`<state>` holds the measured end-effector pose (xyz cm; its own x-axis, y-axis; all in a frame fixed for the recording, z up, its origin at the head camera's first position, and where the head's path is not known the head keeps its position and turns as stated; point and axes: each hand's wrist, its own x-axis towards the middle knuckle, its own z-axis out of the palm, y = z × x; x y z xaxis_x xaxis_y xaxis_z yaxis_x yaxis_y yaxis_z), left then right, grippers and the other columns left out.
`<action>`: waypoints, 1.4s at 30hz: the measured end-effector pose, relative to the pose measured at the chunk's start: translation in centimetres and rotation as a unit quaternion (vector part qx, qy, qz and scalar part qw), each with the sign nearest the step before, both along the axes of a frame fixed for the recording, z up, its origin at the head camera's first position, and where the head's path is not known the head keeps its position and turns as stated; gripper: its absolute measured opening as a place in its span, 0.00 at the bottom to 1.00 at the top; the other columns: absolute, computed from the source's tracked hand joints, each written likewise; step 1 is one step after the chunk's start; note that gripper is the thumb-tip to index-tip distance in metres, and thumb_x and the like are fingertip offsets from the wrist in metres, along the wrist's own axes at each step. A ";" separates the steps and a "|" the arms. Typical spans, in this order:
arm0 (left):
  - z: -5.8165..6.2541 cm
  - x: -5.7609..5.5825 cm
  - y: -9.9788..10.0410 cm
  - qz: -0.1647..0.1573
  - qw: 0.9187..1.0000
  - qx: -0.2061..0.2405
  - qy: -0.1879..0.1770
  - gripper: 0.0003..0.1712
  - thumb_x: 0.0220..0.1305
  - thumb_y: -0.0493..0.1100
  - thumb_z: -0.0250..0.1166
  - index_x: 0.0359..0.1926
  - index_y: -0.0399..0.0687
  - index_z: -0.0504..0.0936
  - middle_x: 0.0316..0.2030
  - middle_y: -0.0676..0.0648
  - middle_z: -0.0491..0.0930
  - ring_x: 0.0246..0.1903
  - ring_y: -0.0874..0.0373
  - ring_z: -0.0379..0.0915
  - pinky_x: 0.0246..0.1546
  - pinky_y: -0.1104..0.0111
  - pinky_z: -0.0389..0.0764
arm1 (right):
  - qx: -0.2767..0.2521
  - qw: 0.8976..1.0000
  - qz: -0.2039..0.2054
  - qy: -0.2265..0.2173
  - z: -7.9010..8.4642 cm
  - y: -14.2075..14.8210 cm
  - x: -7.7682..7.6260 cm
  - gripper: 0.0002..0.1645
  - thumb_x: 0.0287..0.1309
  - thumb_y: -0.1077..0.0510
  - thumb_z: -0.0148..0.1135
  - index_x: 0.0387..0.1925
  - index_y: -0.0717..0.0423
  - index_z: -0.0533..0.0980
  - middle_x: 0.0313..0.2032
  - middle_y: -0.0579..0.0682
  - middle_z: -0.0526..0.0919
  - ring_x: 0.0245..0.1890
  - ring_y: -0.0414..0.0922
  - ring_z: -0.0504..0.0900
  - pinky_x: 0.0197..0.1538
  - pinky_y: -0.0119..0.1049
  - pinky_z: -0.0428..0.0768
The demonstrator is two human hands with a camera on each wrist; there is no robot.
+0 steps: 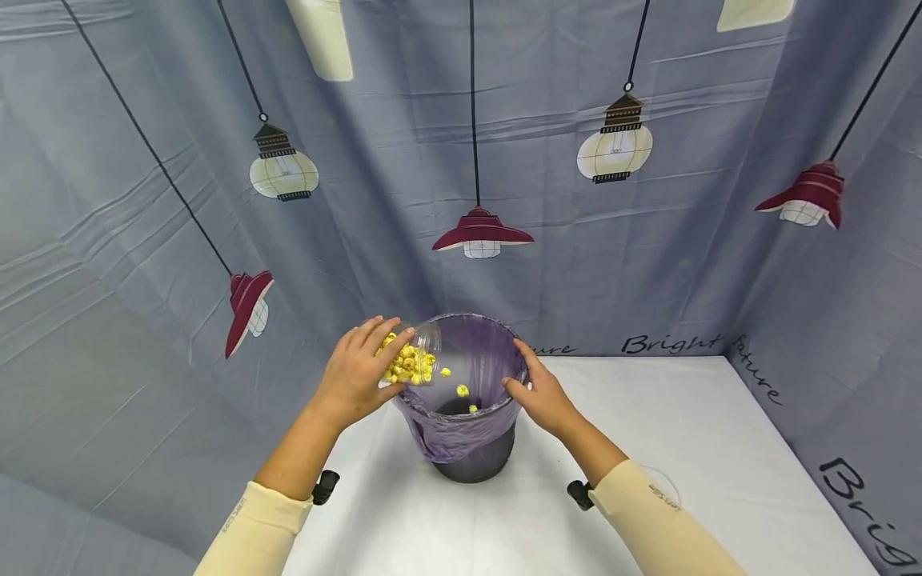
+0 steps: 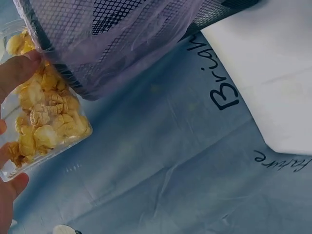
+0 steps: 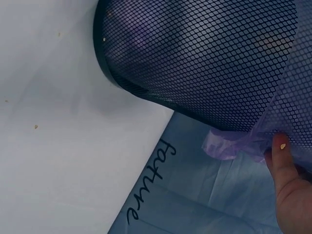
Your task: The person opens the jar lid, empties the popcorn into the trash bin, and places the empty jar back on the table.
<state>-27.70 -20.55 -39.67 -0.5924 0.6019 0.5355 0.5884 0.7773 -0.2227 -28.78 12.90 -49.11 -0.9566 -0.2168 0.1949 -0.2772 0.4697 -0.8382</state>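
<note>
My left hand grips a clear plastic jar of yellow popcorn, tipped sideways with its mouth over a trash bin. A few loose popcorn pieces show in mid-air at the bin's opening. The bin is dark mesh and stands upright, with a purple bag folded over its rim. On the bin's right side my right hand holds the bagged rim. In the right wrist view a yellow crumb sticks to one finger. Through the jar wall, the left wrist view shows popcorn packed inside.
The bin stands on a white table. Tiny yellow crumbs lie on the table. A grey-blue curtain printed with lamps and lettering hangs behind the table and along its sides.
</note>
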 end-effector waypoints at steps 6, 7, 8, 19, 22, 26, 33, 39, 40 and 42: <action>1.0 -0.3 0.3 -0.006 0.998 -0.059 -0.015 0.56 0.42 0.54 0.83 0.72 0.58 0.65 0.69 0.43 0.67 0.69 0.42 0.59 0.65 0.42 0.66 | -0.003 1.000 0.001 0.000 0.2 -0.1 0.3 0.47 0.65 0.45 0.56 0.79 0.41 0.46 0.76 0.56 0.55 0.72 0.62 0.61 0.68 0.66 0.63; 1.2 -0.3 0.3 -0.005 0.997 -0.072 -0.021 0.56 0.42 0.54 0.83 0.73 0.59 0.65 0.69 0.43 0.66 0.69 0.42 0.59 0.66 0.42 0.65 | -0.002 1.000 0.001 0.000 0.2 -0.2 0.3 0.47 0.65 0.46 0.56 0.79 0.41 0.46 0.76 0.57 0.54 0.72 0.62 0.60 0.68 0.66 0.62; 1.4 -0.3 0.4 -0.003 0.996 -0.087 -0.027 0.56 0.43 0.54 0.83 0.73 0.60 0.64 0.70 0.44 0.65 0.70 0.42 0.58 0.67 0.43 0.64 | -0.002 1.000 0.002 0.001 0.3 -0.2 0.3 0.47 0.65 0.46 0.56 0.79 0.42 0.46 0.76 0.57 0.54 0.72 0.63 0.60 0.68 0.66 0.62; 3.0 -0.6 1.9 -0.014 0.985 -0.167 -0.030 0.55 0.48 0.50 0.80 0.75 0.64 0.61 0.72 0.47 0.64 0.73 0.45 0.54 0.71 0.44 0.58 | 0.001 1.000 -0.007 0.002 0.3 -0.1 0.2 0.46 0.65 0.46 0.56 0.79 0.40 0.47 0.76 0.56 0.55 0.71 0.62 0.63 0.67 0.66 0.64; 3.6 -0.7 2.4 -0.016 0.982 -0.185 -0.025 0.54 0.49 0.47 0.80 0.75 0.64 0.61 0.72 0.47 0.63 0.73 0.45 0.53 0.72 0.44 0.56 | 0.000 1.000 -0.007 -0.001 0.2 -0.1 0.2 0.47 0.65 0.45 0.56 0.79 0.39 0.47 0.76 0.56 0.56 0.70 0.62 0.64 0.67 0.65 0.65; 4.4 -0.7 2.8 -0.016 0.981 -0.192 -0.026 0.52 0.52 0.42 0.77 0.75 0.64 0.62 0.72 0.46 0.63 0.74 0.45 0.51 0.73 0.44 0.53 | 0.000 1.000 -0.006 -0.002 0.1 -0.1 0.1 0.47 0.65 0.45 0.56 0.79 0.39 0.46 0.76 0.55 0.56 0.69 0.62 0.66 0.66 0.65 0.67; 5.7 -0.7 3.1 -0.013 0.977 -0.212 -0.017 0.51 0.55 0.36 0.74 0.75 0.67 0.61 0.74 0.49 0.61 0.75 0.47 0.48 0.74 0.45 0.48 | -0.002 1.000 -0.005 0.003 0.2 0.0 0.0 0.47 0.66 0.45 0.56 0.79 0.40 0.46 0.76 0.55 0.55 0.71 0.62 0.63 0.66 0.66 0.66; 5.6 -0.5 3.2 -0.011 0.973 -0.230 -0.025 0.55 0.52 0.32 0.75 0.76 0.68 0.60 0.75 0.49 0.59 0.76 0.47 0.47 0.75 0.46 0.46 | -0.004 1.000 -0.007 0.000 0.2 0.0 0.2 0.46 0.66 0.45 0.56 0.79 0.40 0.47 0.76 0.55 0.54 0.72 0.62 0.61 0.67 0.65 0.64; 5.4 -0.4 3.2 -0.010 0.973 -0.229 -0.026 0.55 0.52 0.32 0.75 0.76 0.68 0.60 0.75 0.49 0.59 0.76 0.47 0.47 0.75 0.46 0.46 | -0.002 1.000 -0.008 -0.002 0.2 0.0 0.2 0.46 0.66 0.45 0.56 0.79 0.40 0.46 0.76 0.55 0.54 0.71 0.62 0.62 0.67 0.66 0.63; 5.3 -0.5 3.1 -0.009 0.973 -0.229 -0.024 0.54 0.52 0.33 0.75 0.75 0.68 0.60 0.74 0.49 0.60 0.76 0.47 0.47 0.75 0.46 0.47 | 0.003 1.000 -0.008 -0.003 0.3 -0.1 0.3 0.46 0.67 0.44 0.56 0.79 0.39 0.46 0.77 0.56 0.54 0.71 0.62 0.62 0.67 0.66 0.63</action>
<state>-28.15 -17.43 -34.40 -0.5971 0.7816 0.1805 0.6202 0.5925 -0.5141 -28.51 12.83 -48.85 -0.9612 -0.2029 0.1869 -0.2639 0.4790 -0.8372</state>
